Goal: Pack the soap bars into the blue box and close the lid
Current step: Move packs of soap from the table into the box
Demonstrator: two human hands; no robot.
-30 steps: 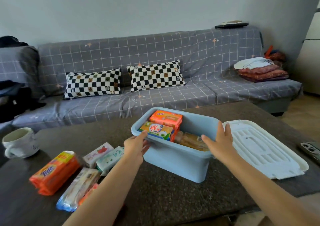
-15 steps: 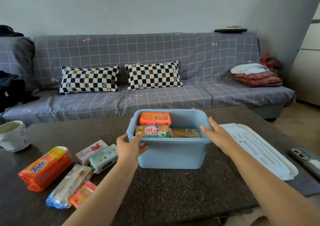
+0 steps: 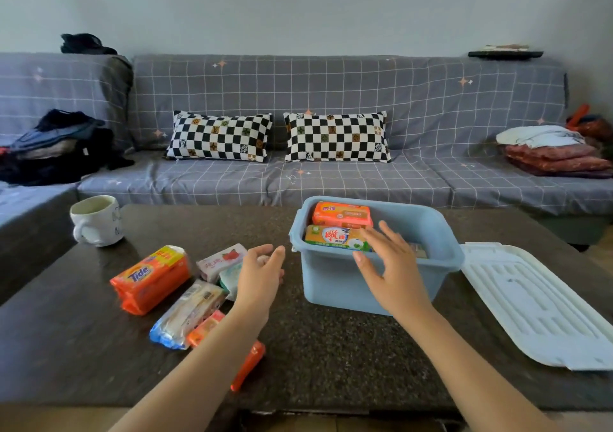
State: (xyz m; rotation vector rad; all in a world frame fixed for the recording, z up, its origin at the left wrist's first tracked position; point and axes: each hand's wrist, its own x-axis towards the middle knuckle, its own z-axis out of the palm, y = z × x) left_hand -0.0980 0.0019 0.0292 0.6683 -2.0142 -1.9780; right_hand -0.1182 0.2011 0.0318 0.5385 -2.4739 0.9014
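— Hands first: what are they doing?

— Left hand (image 3: 260,274) hovers over the table (image 3: 331,348), fingers relaxed and spread, holding nothing. It sits above the loose soap bars, partly hiding a green-and-white bar (image 3: 229,274). Right hand (image 3: 389,267) is also released, fingers straight and fanned in front of the blue box (image 3: 374,285), covering part of its near rim. I cannot tell whether it touches the rim.

— And the box?

— Upright on the table, lid off. Inside, an orange bar (image 3: 341,214) lies at the back left, and a green-and-orange bar (image 3: 333,237) just in front of it. Something tan shows beside them, mostly hidden by the right hand.

— Where's the lid?

— White lid (image 3: 537,305) lies flat on the table just right of the box, one edge overhanging the table's front.

— What soap is outside?

— Left of the box: an orange Tide pack (image 3: 151,277), a pink-and-white bar (image 3: 220,261), a clear-wrapped pale pack (image 3: 187,314), a small orange bar (image 3: 204,329) touching it, and an orange piece (image 3: 248,363) poking out beneath the left forearm.

— Anything else?

— White mug (image 3: 96,221) at the table's far left corner. Behind, a grey checked sofa (image 3: 331,100) with two chequered cushions (image 3: 219,136).
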